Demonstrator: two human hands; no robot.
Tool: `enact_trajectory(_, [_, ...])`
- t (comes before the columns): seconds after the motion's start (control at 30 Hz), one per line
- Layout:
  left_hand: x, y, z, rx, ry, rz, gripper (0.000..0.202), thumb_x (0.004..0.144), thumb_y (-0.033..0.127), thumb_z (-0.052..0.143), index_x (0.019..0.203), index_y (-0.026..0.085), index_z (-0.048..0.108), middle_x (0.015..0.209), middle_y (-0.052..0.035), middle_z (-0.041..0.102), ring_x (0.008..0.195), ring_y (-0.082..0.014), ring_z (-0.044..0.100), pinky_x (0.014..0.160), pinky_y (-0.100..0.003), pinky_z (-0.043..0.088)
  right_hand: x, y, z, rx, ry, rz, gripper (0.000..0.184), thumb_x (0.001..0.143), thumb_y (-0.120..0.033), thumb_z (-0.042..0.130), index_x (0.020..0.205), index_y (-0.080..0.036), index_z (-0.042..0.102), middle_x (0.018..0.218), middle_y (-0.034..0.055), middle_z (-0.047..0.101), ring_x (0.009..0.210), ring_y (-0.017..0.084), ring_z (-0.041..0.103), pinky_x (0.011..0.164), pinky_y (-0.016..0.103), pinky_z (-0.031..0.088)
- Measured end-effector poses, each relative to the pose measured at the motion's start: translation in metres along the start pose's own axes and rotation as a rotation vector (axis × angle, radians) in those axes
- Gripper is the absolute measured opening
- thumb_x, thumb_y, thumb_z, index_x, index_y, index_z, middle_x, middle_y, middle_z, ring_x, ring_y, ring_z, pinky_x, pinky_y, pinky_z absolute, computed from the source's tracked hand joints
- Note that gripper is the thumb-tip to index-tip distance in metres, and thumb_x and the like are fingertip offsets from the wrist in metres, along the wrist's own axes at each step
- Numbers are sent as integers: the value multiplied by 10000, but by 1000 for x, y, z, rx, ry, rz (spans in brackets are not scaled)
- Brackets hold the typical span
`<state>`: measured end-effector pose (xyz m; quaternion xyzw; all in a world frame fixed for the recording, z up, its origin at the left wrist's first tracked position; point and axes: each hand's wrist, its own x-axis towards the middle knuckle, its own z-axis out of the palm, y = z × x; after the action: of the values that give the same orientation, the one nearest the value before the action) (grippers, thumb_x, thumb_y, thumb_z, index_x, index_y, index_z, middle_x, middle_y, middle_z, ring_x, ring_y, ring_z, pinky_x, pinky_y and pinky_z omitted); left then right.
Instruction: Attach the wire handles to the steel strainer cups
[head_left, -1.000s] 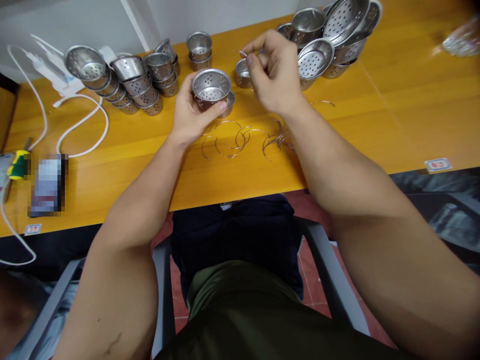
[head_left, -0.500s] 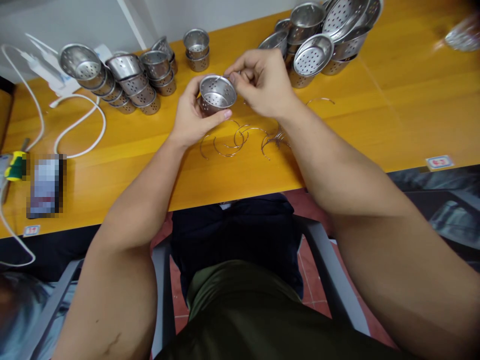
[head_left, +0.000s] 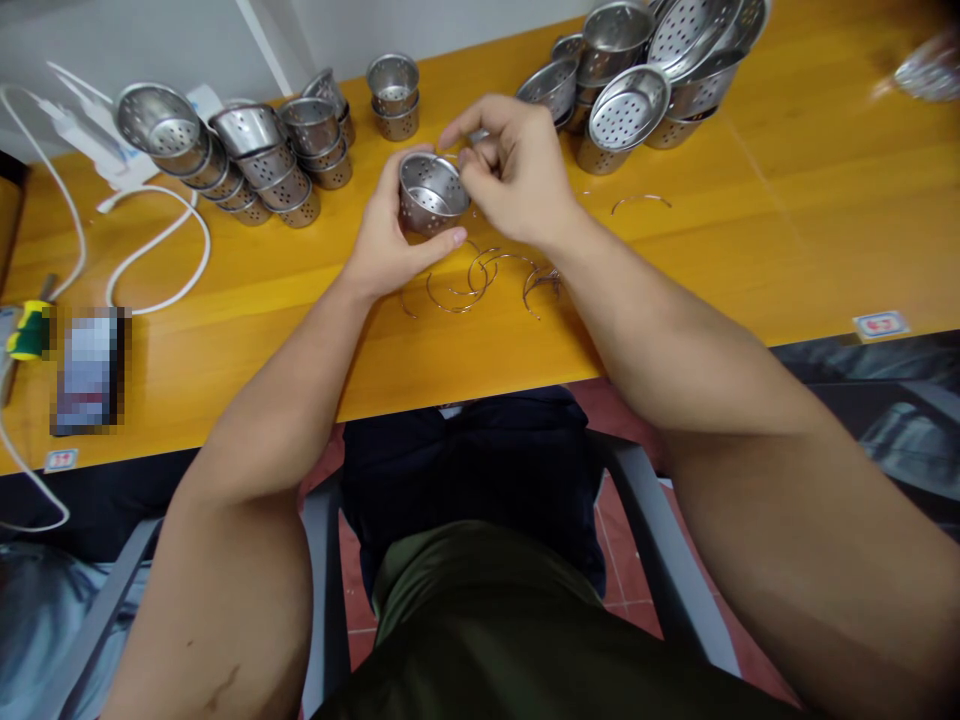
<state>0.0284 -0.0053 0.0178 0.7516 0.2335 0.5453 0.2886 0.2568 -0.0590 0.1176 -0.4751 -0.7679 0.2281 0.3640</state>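
My left hand (head_left: 385,235) is wrapped round a small perforated metal cup (head_left: 433,208), its thumb along the near side. The cup's mouth is tilted toward me, and holes show in its floor and wall. My right hand (head_left: 510,165) is at the cup's upper right rim, thumb and fingers pinched on a thin curved wire (head_left: 448,156) that is mostly hidden. Its index finger reaches out over the rim. Below the hands, several loose curved wires (head_left: 480,285) lie on the yellow table (head_left: 465,360). Another curved wire (head_left: 641,199) lies right of my right wrist.
Stacked perforated cups (head_left: 274,165) stand at the back left, with a shorter stack (head_left: 394,97) beside them. Larger perforated bowls (head_left: 694,40) are piled back right. A white cable (head_left: 202,255), a phone (head_left: 86,372) and a yellow-green handled tool (head_left: 30,330) lie at left.
My right index finger has lifted and stretched out over the rim, while the thumb has shifted slightly along it. The cup has turned a little in my left hand.
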Motion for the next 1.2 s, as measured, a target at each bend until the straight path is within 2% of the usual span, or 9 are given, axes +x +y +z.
enact_trajectory(0.1, [-2,-1,4,21,29,62,975,715,893,1079,1500,491,662,1433,-59,740,1336,-436,752,1187,-638,638,5,5,10,68,54,-42,160,1018,-263,716,1146,-317,795,1004,27,795,797,279,680,722,397,556])
enact_trajectory(0.17, [-4,0,7,12,55,95,1008,696,950,1076,1483,474,665,1390,-66,746,1287,-434,767,1147,-637,657,9,10,17,167,97,-99,36,972,-320,798,1005,-330,789,923,31,785,766,280,661,657,412,525])
enact_trajectory(0.23, [-5,5,11,22,61,58,1037,681,989,1072,1457,433,666,1370,-79,750,1279,-438,773,1135,-628,663,13,15,21,258,125,-138,102,925,-418,872,916,-387,775,805,33,746,808,316,673,609,451,506])
enact_trajectory(0.4, [-2,20,16,50,41,-105,1035,692,1035,1038,1382,359,665,1339,-101,767,1297,-453,775,1145,-613,660,14,18,24,332,140,-157,175,920,-569,889,882,-459,758,687,47,684,922,370,675,623,503,537])
enact_trajectory(0.7, [-3,15,8,15,22,47,878,800,901,1058,1452,443,691,1368,-65,803,1251,-415,809,1094,-594,689,11,14,28,411,157,-181,187,939,-546,896,879,-440,754,680,35,669,860,360,664,587,482,550])
enact_trajectory(0.77, [-3,10,5,1,39,89,814,832,873,1048,1453,465,716,1343,-50,813,1208,-404,821,1062,-597,701,10,14,22,473,110,-176,208,982,-542,891,904,-388,776,668,15,648,736,317,651,560,446,539])
enact_trajectory(0.87, [-2,3,1,-9,79,118,722,862,861,1026,1431,509,755,1270,-27,830,1120,-394,837,963,-611,723,9,19,5,614,-146,-219,286,1052,-544,923,1013,-276,829,704,-10,672,583,221,627,536,364,529])
enact_trajectory(0.97, [-2,2,-1,-8,93,98,740,819,871,1044,1404,508,770,1230,-28,842,1072,-404,842,933,-647,734,10,28,-11,713,-374,-353,452,1044,-560,1054,1102,-168,836,866,25,779,666,162,728,646,275,619])
enact_trajectory(1.2, [-1,9,-3,23,40,45,854,719,836,1097,1426,552,711,1379,-8,820,1244,-440,803,1112,-753,688,9,28,-9,777,-402,-369,527,1023,-600,1104,1058,-163,810,868,32,810,685,150,738,673,248,637])
